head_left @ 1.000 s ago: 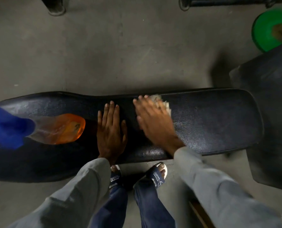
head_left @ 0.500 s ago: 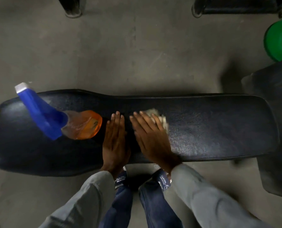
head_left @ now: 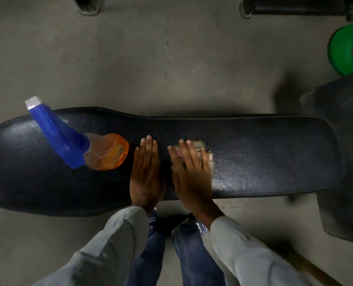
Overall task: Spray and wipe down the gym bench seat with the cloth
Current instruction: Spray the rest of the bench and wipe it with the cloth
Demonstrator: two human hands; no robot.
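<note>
- Your right hand lies flat, fingers straight, pressing the cloth onto the bench seat. Only a bit of cloth peeks out past your fingertips.
- Your left hand lies flat too, with straight fingers. It holds nothing and rests on the seat, just beside the right hand.
- The spray bottle lies on its side on the seat, on the far side of your left hand from the cloth. Its orange end is just beside your left fingers.
- I think you are wiping now. Keep the cloth flat under your whole palm so it does not bunch up.
- Push in long, slow strokes from the bottle side out to the other end of the seat.
- Move the bottle off later, so you can wipe under it too.
</note>
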